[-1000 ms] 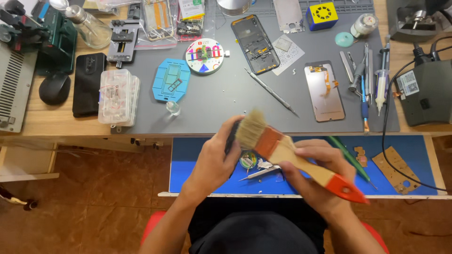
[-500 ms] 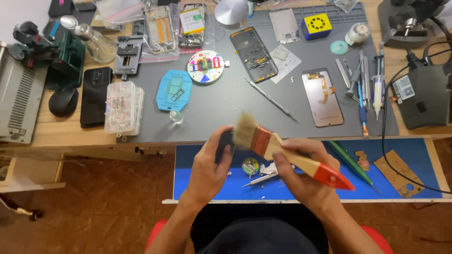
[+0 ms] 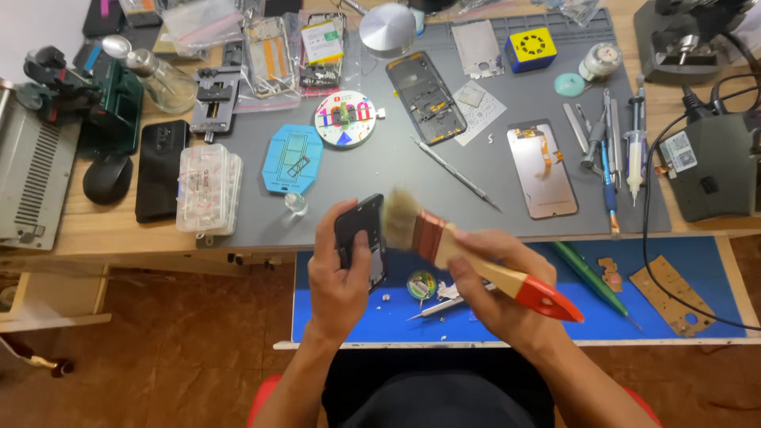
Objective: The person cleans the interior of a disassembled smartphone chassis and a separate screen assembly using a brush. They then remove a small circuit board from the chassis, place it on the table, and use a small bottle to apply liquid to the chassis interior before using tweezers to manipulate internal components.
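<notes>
We see the left hand (image 3: 339,279) wrapped around a dark phone frame (image 3: 361,242), fingers closed on its edges so that its open face tilts toward the brush and stays clear of the palm; it is held up in the air over the near edge of the grey work mat (image 3: 380,170), above the blue mat (image 3: 491,305) on the pull-out shelf, which would let anything swept loose fall away from the parts laid out on the bench. The right hand (image 3: 498,292) is closed firmly on the wooden handle of a flat paintbrush (image 3: 468,257) with a red end, gripped well back from the bristles so they can flex; the bristle tips meet the frame's right side, blurred, so we cannot tell how hard they press. Just below the hands lie a small round tin (image 3: 422,284) and tweezers (image 3: 434,307), near enough to pick up without reaching. Farther back, another opened phone (image 3: 424,97), a screen panel (image 3: 543,168) lying face down and a metal spudger (image 3: 456,173) are spread apart on the grey mat, each with room around it; hand tools (image 3: 610,150) are lined up at the right beside the soldering station (image 3: 713,170); a clear parts box (image 3: 208,189) and a black phone (image 3: 162,170) sit to the left.
</notes>
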